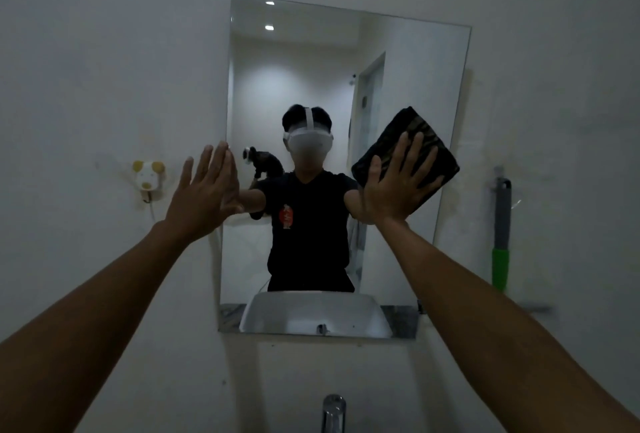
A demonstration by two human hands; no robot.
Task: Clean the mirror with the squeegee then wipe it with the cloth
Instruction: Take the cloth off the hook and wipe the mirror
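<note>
Two flat, spread hands: right hand (398, 186) against folded dark cloth (412, 141) on smooth rectangular mirror (398, 62), left hand (204, 193) empty.

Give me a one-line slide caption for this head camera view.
Right hand presses a dark cloth flat on the mirror; left hand braces its edge.

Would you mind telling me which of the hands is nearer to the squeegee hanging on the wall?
Right. The right hand presses the cloth on the mirror, nearer the squeegee; the left hand is at the mirror's far edge.
</note>
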